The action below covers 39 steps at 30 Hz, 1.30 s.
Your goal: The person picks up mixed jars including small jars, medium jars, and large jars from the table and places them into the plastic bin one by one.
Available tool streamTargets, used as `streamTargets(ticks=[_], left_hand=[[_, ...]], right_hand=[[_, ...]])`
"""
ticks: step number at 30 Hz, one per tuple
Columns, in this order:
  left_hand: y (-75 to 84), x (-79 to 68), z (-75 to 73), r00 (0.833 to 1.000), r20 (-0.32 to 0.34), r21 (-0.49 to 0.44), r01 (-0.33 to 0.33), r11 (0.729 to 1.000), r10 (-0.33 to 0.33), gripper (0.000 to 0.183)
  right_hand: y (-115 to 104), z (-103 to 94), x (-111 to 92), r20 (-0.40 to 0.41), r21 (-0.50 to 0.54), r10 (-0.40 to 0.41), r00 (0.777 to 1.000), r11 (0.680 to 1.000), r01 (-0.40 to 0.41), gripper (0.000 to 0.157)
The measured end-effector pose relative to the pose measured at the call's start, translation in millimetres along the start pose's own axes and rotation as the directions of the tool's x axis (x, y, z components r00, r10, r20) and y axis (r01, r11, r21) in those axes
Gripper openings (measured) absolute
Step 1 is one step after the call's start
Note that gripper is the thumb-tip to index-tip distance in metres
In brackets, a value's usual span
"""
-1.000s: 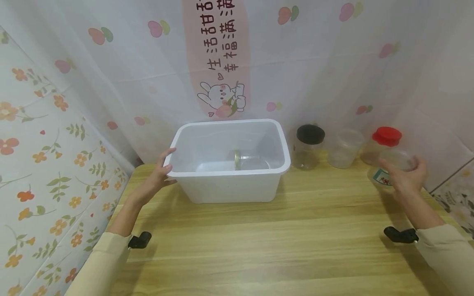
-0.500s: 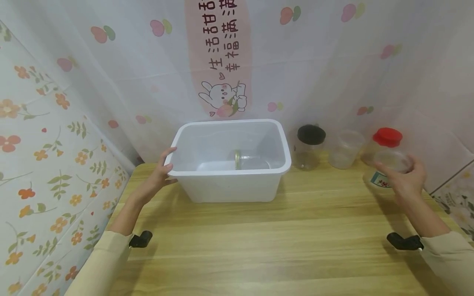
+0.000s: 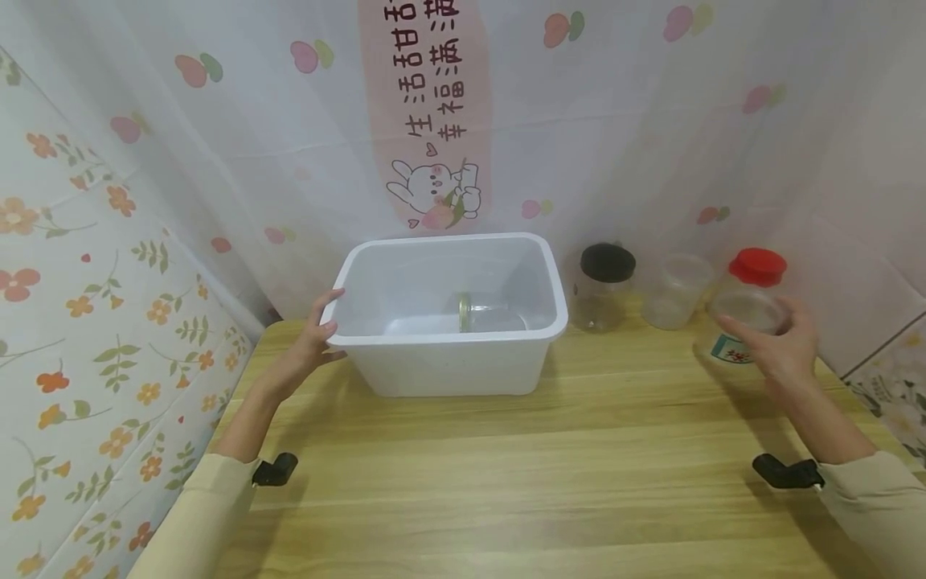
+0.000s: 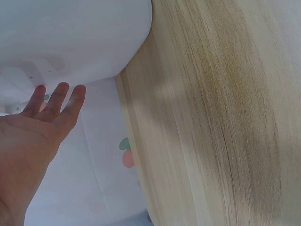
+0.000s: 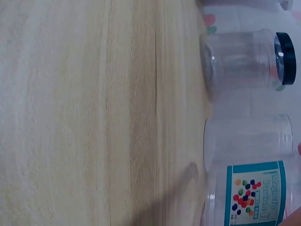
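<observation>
One wooden table (image 3: 506, 474), curtain (image 3: 615, 121) behind; left hand (image 3: 309, 342) half-curled on tub (image 3: 448, 367), right hand (image 3: 787, 346) wide round jar (image 3: 733, 342)

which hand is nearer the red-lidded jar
Right. The right hand is just in front of the red-lidded jar, gripping the labelled jar; the left hand is well left, holding the white bin.

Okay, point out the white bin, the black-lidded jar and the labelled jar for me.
White bin (image 3: 448, 367): head view, on its front outer wall.
Black-lidded jar (image 5: 241, 61): right wrist view, on its clear body.
Labelled jar (image 5: 256, 193): right wrist view, on its label.
</observation>
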<state>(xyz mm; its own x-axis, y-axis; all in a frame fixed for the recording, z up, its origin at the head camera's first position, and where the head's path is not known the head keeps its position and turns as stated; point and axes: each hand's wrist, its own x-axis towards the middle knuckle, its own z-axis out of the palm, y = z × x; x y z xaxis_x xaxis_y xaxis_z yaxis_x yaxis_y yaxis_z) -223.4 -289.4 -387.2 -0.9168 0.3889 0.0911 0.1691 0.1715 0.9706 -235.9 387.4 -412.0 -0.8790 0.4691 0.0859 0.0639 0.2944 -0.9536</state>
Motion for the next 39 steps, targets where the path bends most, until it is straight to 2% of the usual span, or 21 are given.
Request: streamTargets(ticks=[7,16,18,24,31,39], left_hand=[[-0.6,-1.0,-0.1,1.0,-0.005,-0.004,0.002,1.0,-0.002,0.059],[-1.5,-0.6,-0.4,1.0,-0.008,-0.001,-0.004,1.0,0.004,0.059],[-1.4,-0.2,-0.3,1.0,-0.01,-0.002,-0.001,1.0,0.001,0.059],[-1.0,0.0,0.7,1.0,-0.018,-0.009,0.004,1.0,-0.004,0.059],[0.3,-0.3,1.1,1.0,-0.025,-0.001,0.007,1.0,-0.007,0.061],[0.7,-1.3,-0.2,1.0,-0.014,0.003,-0.018,1.0,0.018,0.058]], right_hand=[[0,0.1,-3,0.095,-0.042,-0.059,0.994,0.997,0.063,0.089],[-4,7.9,-8,0.143,-0.051,-0.093,0.985,0.994,0.101,0.09],[-5,9.7,-9,0.15,-0.025,-0.099,0.984,0.994,0.104,0.089],[-8,12.6,-12,0.198,0.135,-0.114,0.974,0.987,0.088,0.084],[-13,16.8,-17,0.252,0.296,-0.136,0.958,0.953,0.057,0.078],[-22,23.6,-21,0.312,0.272,-0.177,0.933,0.958,0.09,0.069]])
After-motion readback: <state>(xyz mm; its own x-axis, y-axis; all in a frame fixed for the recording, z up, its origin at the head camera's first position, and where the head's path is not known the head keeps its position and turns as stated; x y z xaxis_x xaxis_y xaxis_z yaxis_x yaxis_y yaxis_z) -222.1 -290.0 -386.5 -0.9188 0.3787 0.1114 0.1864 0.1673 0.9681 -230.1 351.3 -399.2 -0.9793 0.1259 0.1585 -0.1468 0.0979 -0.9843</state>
